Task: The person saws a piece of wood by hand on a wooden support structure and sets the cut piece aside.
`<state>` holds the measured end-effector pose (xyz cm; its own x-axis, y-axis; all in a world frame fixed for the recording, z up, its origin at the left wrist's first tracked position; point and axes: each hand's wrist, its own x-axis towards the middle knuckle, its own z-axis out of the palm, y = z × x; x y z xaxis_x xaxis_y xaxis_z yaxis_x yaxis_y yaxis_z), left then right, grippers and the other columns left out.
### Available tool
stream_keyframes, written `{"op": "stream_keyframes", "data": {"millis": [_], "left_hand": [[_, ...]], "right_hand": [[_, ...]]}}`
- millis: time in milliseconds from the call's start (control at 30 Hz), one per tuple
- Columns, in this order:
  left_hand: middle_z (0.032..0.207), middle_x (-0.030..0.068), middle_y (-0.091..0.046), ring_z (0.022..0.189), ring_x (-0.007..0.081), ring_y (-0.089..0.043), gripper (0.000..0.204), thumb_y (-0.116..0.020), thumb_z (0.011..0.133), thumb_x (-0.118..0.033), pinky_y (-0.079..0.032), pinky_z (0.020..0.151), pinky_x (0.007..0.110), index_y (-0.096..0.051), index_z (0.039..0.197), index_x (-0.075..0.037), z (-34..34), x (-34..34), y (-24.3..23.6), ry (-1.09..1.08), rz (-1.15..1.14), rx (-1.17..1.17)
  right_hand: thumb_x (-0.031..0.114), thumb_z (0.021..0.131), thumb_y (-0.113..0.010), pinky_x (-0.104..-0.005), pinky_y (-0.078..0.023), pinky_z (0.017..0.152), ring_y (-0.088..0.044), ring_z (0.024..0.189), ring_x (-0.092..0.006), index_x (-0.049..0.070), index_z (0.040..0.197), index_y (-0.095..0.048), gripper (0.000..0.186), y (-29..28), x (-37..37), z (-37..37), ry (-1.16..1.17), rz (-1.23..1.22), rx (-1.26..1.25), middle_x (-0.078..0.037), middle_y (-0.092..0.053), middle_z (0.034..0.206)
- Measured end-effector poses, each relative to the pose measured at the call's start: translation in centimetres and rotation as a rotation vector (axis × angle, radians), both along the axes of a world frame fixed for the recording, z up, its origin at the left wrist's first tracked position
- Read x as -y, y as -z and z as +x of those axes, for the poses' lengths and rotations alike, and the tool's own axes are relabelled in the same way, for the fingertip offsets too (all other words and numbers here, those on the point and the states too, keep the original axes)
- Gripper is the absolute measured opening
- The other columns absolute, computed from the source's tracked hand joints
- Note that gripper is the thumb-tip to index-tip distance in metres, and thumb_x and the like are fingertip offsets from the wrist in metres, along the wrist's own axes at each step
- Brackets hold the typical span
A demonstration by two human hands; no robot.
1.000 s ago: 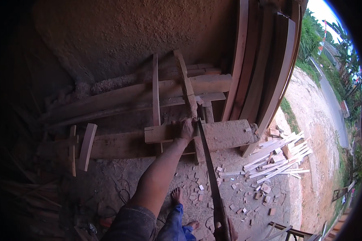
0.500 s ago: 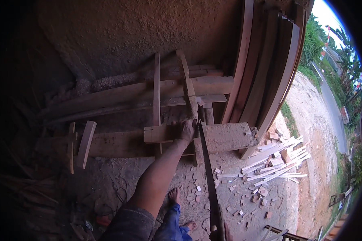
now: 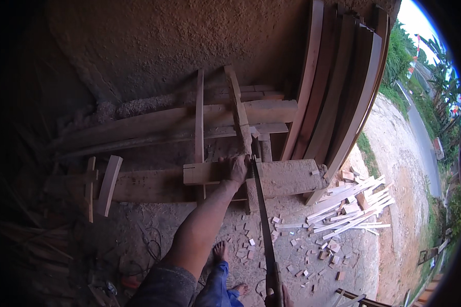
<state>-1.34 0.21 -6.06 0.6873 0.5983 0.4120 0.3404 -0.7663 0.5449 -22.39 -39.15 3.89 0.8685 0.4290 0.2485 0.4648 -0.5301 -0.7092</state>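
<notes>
My left hand is wrapped over a short piece of timber and presses it on the thick wooden beam, against a crossing wooden slat. A handsaw runs from just right of those fingers down to the lower edge, its long dark blade lying across the beam's near side. At the bottom, my right hand grips the saw's handle; only part of that hand shows. The saw's teeth at the wood are too small to make out.
The thick beam is dusted with sawdust. Long planks lean at the right against the rough wall. Cut sticks and several offcuts lie on the floor. Another beam lies behind. My bare feet are below the beam.
The saw and my right hand have shifted very slightly at the lower edge. My left hand keeps its hold on the timber, and the view has moved a little.
</notes>
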Motion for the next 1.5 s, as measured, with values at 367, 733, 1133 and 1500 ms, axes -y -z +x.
{"op": "stream_keyframes", "data": {"millis": [367, 733, 1133, 1500], "left_hand": [[0.083, 0.0175, -0.069, 0.085, 0.037, -0.067, 0.018, -0.056, 0.087, -0.023, -0.041, 0.082, 0.053, -0.069, 0.085, -0.012, 0.7, 0.1, 0.0, 0.017, 0.021, -0.06], [0.076, 0.0171, -0.066, 0.075, 0.0375, -0.066, 0.018, -0.056, 0.086, -0.022, -0.044, 0.066, 0.053, -0.068, 0.082, -0.01, 0.0, 2.6, -2.9, 0.081, 0.135, -0.177], [0.082, 0.0143, -0.07, 0.081, 0.0344, -0.067, 0.017, -0.061, 0.082, -0.027, -0.043, 0.076, 0.053, -0.068, 0.08, -0.012, 0.4, 1.0, -0.7, 0.046, 0.097, -0.134], [0.083, 0.0104, -0.07, 0.082, 0.0325, -0.067, 0.015, -0.058, 0.085, -0.026, -0.04, 0.077, 0.05, -0.07, 0.083, -0.017, -0.6, 0.4, -1.9, -0.074, 0.094, -0.132]], "right_hand": [[0.019, 0.085, -0.071, -0.0343, -0.053, 0.082, -0.069, 0.098, -0.0264, -0.001, 0.128, -0.057, 0.049, 0.6, -2.9, 2.6, -0.005, 0.27, -0.103, -0.018, -0.069, 0.11], [0.014, 0.085, -0.07, -0.0304, -0.052, 0.079, -0.066, 0.09, -0.0179, -0.001, 0.132, -0.055, 0.051, 0.1, -11.4, 11.7, -0.033, 0.335, -0.171, -0.019, -0.067, 0.111], [0.014, 0.086, -0.067, -0.0334, -0.054, 0.067, -0.071, 0.08, -0.024, 0.003, 0.13, -0.057, 0.046, 0.2, -11.5, 11.3, -0.063, 0.287, -0.035, -0.021, -0.069, 0.104], [0.014, 0.079, -0.073, -0.0349, -0.056, 0.073, -0.072, 0.088, -0.0292, -0.002, 0.13, -0.055, 0.056, 1.6, -2.3, 3.4, -0.067, 0.138, -0.046, -0.022, -0.068, 0.109]]}}
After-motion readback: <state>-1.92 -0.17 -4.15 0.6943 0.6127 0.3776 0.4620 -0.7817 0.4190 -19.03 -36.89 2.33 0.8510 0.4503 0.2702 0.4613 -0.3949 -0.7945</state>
